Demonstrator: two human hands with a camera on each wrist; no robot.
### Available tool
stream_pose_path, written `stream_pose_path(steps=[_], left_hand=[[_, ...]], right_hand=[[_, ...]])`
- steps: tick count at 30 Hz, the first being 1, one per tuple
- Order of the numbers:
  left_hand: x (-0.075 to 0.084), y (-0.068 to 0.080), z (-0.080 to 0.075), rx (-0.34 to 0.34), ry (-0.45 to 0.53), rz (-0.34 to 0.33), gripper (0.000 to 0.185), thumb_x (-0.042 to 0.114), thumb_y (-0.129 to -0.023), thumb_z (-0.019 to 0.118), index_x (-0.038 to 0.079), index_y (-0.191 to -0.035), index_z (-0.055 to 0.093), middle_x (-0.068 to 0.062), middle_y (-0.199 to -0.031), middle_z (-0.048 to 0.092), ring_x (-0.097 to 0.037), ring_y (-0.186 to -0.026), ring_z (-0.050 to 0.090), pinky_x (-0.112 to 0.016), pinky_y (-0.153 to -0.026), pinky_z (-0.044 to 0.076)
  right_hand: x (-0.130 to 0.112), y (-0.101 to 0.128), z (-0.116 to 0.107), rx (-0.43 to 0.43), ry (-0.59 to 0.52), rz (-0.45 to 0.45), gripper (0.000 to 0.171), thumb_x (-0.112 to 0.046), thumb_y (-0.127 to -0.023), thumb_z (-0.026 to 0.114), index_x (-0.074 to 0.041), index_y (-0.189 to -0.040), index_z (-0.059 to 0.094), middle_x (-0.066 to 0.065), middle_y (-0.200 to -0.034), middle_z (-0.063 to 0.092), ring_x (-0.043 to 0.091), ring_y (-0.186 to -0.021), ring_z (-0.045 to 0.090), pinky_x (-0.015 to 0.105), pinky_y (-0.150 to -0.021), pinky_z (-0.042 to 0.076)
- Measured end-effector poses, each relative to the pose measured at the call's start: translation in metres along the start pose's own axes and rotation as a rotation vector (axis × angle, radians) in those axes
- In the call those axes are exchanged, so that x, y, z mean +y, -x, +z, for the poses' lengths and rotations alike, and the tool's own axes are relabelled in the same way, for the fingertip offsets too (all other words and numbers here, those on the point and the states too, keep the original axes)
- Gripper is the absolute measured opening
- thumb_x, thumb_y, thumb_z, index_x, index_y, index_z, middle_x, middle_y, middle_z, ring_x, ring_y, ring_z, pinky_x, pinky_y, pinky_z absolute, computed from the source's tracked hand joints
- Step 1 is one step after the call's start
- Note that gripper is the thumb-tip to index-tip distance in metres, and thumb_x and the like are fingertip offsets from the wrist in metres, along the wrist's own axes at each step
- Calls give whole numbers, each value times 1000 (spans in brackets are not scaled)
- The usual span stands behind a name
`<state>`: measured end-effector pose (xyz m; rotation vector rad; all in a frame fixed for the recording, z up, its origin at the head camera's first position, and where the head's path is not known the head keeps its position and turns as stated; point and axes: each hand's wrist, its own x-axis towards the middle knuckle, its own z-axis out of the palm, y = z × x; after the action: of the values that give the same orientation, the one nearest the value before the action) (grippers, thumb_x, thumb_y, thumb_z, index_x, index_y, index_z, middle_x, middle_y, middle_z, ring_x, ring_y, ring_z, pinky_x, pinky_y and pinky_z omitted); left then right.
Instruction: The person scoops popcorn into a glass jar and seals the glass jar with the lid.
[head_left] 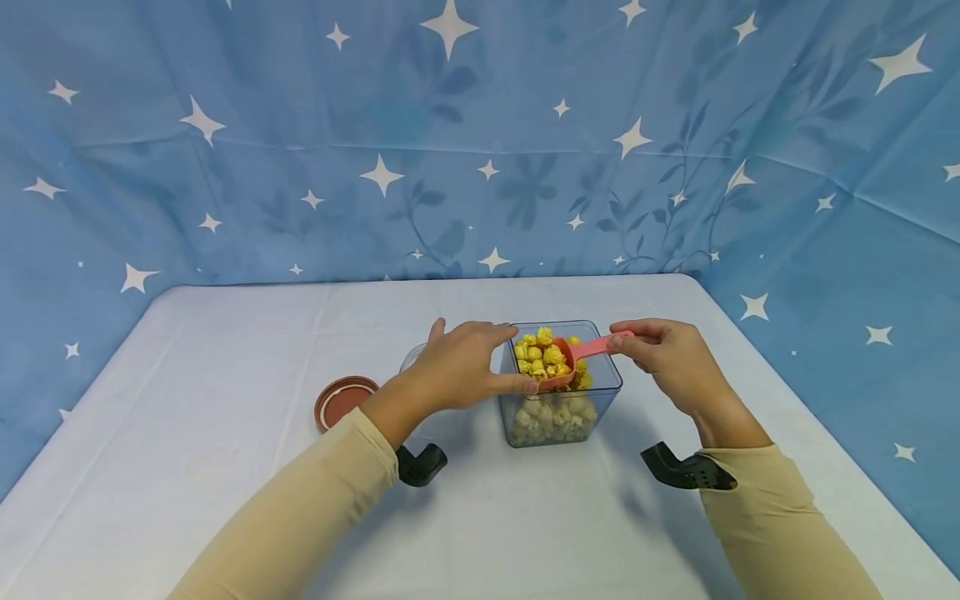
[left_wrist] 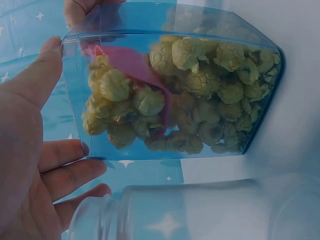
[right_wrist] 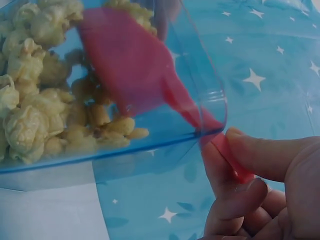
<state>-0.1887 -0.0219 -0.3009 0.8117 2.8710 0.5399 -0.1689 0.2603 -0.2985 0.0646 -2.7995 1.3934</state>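
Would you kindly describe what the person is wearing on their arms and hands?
Both arms wear long, close-fitting beige sleeves that end at the wrists. The left hand and right hand are bare, without gloves. A black mount sits under each wrist.

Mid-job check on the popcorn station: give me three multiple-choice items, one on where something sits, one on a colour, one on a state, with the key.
1. Where does the brown lid lie?
A. On the table, on the left hand's side of the clear box
B. On top of the box
C. In the right hand

2. What colour is the scoop?
A. Green
B. Pink-red
C. Black

3. How is the scoop right now?
A. Empty on the table
B. Loaded with popcorn, over the box
C. Buried out of sight

Key: 1 A, the lid rests flat beyond the left hand, apart from the box. 2 B, all views show it pink-red. 3 B, the right hand pinches its handle, and yellow popcorn is heaped in it.
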Motion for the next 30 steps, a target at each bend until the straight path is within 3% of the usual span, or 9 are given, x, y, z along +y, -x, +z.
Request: stream_pose_path(steps=[6, 15, 24, 30], left_hand=[[2, 0, 1, -11, 14, 0, 86, 72, -85, 61, 23, -153, 45, 0, -151, 47, -22, -141, 39, -71, -112, 11], [2, -1, -1, -3, 10, -6, 87, 71, -84, 63, 22, -153, 45, 0, -149, 50, -22, -139, 43, -71, -111, 13], [3, -2, -2, -3, 13, -7, 85, 70, -84, 64, 22, -152, 46, 0, -146, 53, -22, -137, 46, -70, -112, 15], [3, -1, -3, -10, 10, -17, 87, 71, -83, 64, 23, -153, 45, 0, -147, 53, -23, -137, 45, -70, -112, 14]], right_hand=[[7, 0, 0, 3, -18, -22, 48, -35, -100, 63, 3, -130, 64, 11, -109, 70, 23, -99, 57, 35, -83, 47], [4, -1, 5, -17, -74, -64, 43, -28, -99, 65, 6, -125, 66, 7, -80, 53, 20, -75, 46, 29, -65, 42], [6, -1, -1, 21, -74, 8, 49, -31, -102, 61, 7, -132, 60, 5, -101, 69, 21, -85, 50, 27, -69, 47], [16, -3, -2, 15, -214, 25, 52, -27, -102, 62, 12, -136, 54, -7, -90, 67, 17, -83, 47, 24, -67, 45]])
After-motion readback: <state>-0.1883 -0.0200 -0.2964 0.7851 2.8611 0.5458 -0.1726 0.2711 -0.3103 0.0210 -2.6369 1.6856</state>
